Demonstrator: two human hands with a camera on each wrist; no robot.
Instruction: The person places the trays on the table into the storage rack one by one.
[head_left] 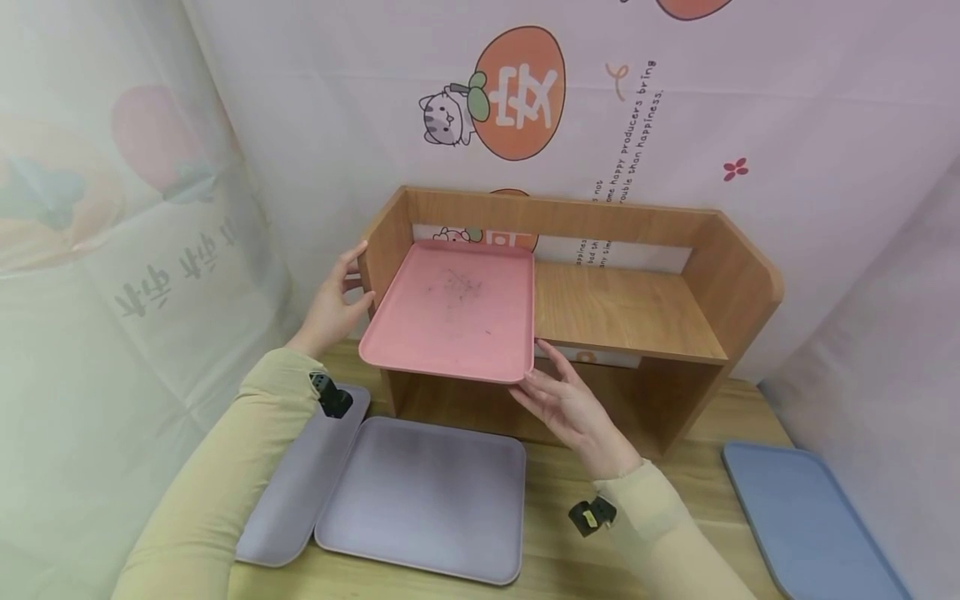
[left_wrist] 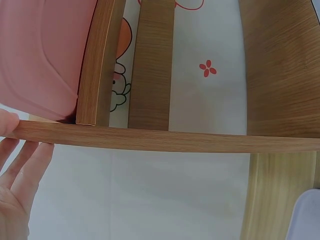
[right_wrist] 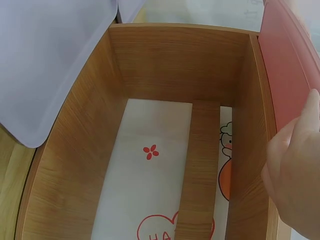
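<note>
A pink tray (head_left: 457, 317) lies on the upper level of a wooden desk shelf (head_left: 622, 308), at its left end, with its front edge sticking out past the board. At the tray's front right corner, my right hand (head_left: 566, 404) holds the rim, some fingers below it. My left hand (head_left: 330, 308) grips the shelf's left side panel, thumb on one side and fingers on the other, as the left wrist view shows. In the right wrist view the pink tray (right_wrist: 287, 65) rests on the shelf board, partly covered by the hand.
Two lavender trays, a wide one (head_left: 427, 500) and a narrow one (head_left: 288, 500), lie on the wood-grain table (head_left: 577, 550) before the shelf. A blue tray (head_left: 813, 517) lies at the right. Printed cloth (head_left: 337, 108) hangs behind and on both sides.
</note>
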